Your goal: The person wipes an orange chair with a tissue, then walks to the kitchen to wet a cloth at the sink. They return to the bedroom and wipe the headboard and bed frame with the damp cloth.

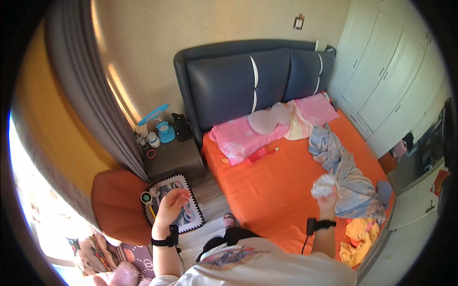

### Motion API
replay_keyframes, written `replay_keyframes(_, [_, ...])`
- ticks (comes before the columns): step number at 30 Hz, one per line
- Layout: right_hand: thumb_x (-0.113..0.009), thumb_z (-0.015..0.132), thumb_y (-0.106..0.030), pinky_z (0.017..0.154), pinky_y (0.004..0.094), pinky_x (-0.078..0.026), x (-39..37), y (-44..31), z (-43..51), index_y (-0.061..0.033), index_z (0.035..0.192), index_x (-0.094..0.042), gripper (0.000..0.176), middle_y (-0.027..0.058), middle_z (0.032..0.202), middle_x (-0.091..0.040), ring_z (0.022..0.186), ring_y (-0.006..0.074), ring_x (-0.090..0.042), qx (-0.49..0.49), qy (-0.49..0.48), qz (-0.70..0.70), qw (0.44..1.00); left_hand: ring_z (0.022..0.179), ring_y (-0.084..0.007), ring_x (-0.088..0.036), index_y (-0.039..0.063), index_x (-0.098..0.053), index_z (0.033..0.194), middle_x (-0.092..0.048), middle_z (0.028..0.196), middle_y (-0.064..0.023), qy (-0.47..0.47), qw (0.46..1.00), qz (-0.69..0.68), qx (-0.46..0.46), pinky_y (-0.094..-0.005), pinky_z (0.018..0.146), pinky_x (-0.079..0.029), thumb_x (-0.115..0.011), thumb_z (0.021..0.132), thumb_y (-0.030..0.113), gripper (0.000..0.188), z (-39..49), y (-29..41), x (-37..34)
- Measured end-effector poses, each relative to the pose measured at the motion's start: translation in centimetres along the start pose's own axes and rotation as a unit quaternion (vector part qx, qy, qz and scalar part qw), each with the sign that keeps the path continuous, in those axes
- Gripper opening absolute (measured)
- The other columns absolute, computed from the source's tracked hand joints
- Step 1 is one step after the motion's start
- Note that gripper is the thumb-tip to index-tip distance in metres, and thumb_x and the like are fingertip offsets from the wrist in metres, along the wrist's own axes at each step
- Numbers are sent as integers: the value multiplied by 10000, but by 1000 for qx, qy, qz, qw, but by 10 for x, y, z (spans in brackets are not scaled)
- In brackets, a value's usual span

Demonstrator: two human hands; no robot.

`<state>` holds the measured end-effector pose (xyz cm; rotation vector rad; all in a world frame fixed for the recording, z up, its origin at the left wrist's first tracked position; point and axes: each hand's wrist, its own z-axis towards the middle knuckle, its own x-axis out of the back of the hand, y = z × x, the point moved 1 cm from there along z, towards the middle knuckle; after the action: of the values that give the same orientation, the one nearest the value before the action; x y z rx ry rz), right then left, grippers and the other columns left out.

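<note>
My right hand (329,201) is raised over the right side of the bed and grips a crumpled white wad (322,185), either tissue or thin cloth. Beneath that hand lie the orange bed sheet (272,193) and, just to its right, a rumpled blue-grey blanket (352,186). My left hand (171,207) is held up above a patterned floor mat (195,214) with a black toothed edge. Its fingers curve loosely, and nothing shows in them. Each wrist wears a black strap; a cable hangs from the small box (311,226) at the right wrist.
Pink pillows (236,143) lie against the dark headboard (222,93). A nightstand (171,159) holds a blue lamp (165,130) and bottles. An orange-brown chair (116,205) stands left of the mat. White wardrobes (375,64) line the right wall. Yellow cloth (359,241) lies at the bed's near right corner.
</note>
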<state>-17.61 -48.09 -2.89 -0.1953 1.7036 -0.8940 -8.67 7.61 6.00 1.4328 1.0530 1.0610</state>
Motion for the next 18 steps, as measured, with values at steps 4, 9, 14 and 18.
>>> replay_keyframes(4, [-447,933,-379,762,450,-502,-73,60,106,-89,1225,-509,416,65,1131,-597,981,274,-595,-46,-33,45,997,872,-122,-597,-31,-589,1057,-636,944,-62,-7,1000,21,-5,-252,797,-476,-506,958,99,183,74,10,29])
replay_keyframes(9, [-432,956,-329,874,449,-473,-171,111,215,-67,1304,-458,436,80,1212,-575,1060,271,-575,-77,-80,23,994,851,-114,-592,-14,-596,1041,-635,908,-52,11,999,34,12,-246,781,-475,-511,958,111,173,168,16,61])
replay_keyframes(14, [-407,973,-278,986,435,-409,-245,145,281,-34,1318,-431,422,91,1282,-542,1163,275,-527,-50,-41,22,998,838,-98,-580,-6,-597,1044,-630,904,-39,-42,999,34,7,-239,760,-467,-525,950,118,171,291,3,76])
replay_keyframes(18, [-399,976,-251,1040,433,-375,-271,153,310,-19,1341,-402,433,116,1326,-508,1207,290,-497,-18,23,9,1000,859,-127,-587,23,-591,1058,-620,945,-63,-34,994,75,-72,-250,736,-473,-560,912,91,164,389,-2,69])
